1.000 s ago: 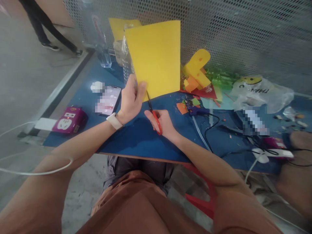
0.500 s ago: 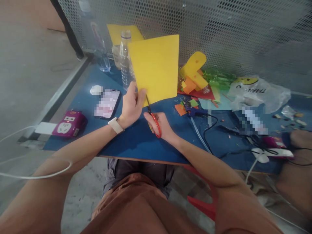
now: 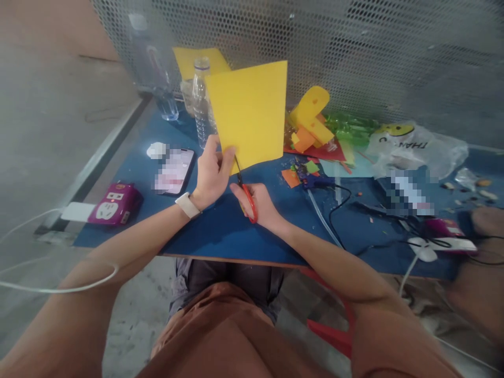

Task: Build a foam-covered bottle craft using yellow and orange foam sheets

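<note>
A yellow sheet [image 3: 252,115], paper or thin foam, stands tilted above the blue table [image 3: 220,231]. My left hand [image 3: 212,170] pinches it by its lower left corner, thumb in front. My right hand [image 3: 258,202] is closed round the red handles of a pair of scissors [image 3: 247,194]. The dark blades point up at the sheet's lower edge, close to my left thumb; whether they are cutting into it I cannot tell. Just behind my left hand stands a clear plastic bottle [image 3: 200,105], partly covered by the sheet.
Left of my hands lie a phone [image 3: 175,170] and a purple socket adapter [image 3: 114,202]. To the right are yellow and orange cut pieces [image 3: 311,118], a glue gun [image 3: 318,181] with its cable, and a plastic bag [image 3: 421,149]. Another person's arm [image 3: 480,283] rests at the right edge.
The view has shifted slightly. Both hands keep their grips on the sheet and the scissors, and the scissors' handles look a little closer together.
</note>
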Motion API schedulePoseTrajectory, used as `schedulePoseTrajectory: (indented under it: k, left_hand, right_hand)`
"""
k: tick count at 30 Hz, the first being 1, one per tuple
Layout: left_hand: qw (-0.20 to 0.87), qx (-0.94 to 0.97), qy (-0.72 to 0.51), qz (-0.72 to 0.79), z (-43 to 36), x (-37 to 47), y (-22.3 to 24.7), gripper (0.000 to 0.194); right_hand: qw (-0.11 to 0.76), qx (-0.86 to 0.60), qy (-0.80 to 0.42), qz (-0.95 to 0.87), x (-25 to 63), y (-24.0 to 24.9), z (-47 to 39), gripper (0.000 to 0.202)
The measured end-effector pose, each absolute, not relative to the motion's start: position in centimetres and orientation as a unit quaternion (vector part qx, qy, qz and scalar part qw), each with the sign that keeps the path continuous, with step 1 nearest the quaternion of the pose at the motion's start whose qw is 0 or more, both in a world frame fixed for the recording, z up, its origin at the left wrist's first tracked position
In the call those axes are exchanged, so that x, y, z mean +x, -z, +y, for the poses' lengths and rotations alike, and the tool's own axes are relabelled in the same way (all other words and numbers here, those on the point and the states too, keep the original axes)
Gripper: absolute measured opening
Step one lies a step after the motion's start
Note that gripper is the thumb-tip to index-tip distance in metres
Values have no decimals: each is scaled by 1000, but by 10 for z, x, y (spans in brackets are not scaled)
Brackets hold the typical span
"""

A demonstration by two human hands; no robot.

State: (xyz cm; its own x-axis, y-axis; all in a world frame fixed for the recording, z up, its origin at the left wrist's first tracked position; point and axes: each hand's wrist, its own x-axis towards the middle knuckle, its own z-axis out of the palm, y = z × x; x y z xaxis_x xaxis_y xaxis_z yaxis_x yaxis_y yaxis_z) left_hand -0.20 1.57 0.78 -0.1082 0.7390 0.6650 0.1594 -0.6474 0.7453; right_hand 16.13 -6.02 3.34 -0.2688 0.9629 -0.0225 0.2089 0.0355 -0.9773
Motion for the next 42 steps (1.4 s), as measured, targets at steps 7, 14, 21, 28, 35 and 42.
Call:
schedulePoseTrajectory:
  k: [7, 14, 21, 28, 35, 42]
  left_hand:
    - [230, 630, -648, 360, 13, 0, -6, 47]
    - [239, 633, -635, 373, 8, 2, -7, 48]
    - [240, 634, -642, 358, 12, -2, -6, 40]
    - [250, 645, -633, 348, 12, 0, -3, 47]
    - [278, 640, -628, 345, 13, 1, 3, 53]
    - [255, 628, -646, 351, 14, -3, -16, 55]
  right_hand:
    - [365, -474, -525, -605, 165, -31, -57, 84]
    - [378, -465, -522, -607, 165, -30, -56, 83]
    - [371, -469, -511, -617, 166, -37, -58, 84]
    - [371, -471, -511, -616, 171, -26, -53, 82]
    - [374, -472, -529, -598, 169, -31, -52, 81]
    - [373, -472, -520, -607, 167, -34, -54, 83]
